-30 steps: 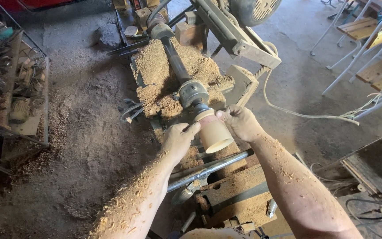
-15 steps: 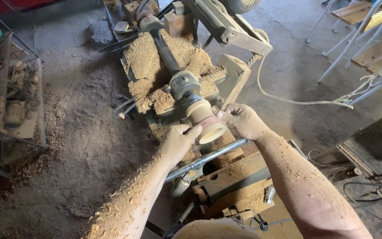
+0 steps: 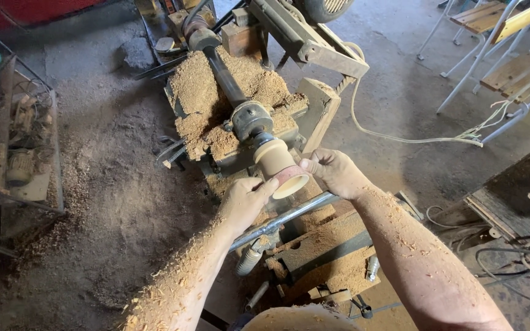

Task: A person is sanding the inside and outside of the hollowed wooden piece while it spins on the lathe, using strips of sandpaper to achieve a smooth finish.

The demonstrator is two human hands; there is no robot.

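Bright daylight from right, sharp, wide-angle

So the lathe [image 3: 259, 116] is the anchor here. Sawdust pile [image 3: 216, 92] sits on its bed, behind the wooden workpiece [image 3: 277, 162], which hangs off its chuck [image 3: 249, 119]. Left hand [image 3: 243, 202] and right hand [image 3: 332, 171] flank that piece, over the metal rest bar [image 3: 289, 214]. Shelf rack [image 3: 13, 141] is way left of the lathe, chairs [image 3: 504, 37] right, cable [image 3: 400, 138] between.

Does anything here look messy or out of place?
Yes: wood shavings lie heaped over the lathe bed and spill across the floor, and they coat both forearms. The left hand and right hand flank the turned wooden piece.
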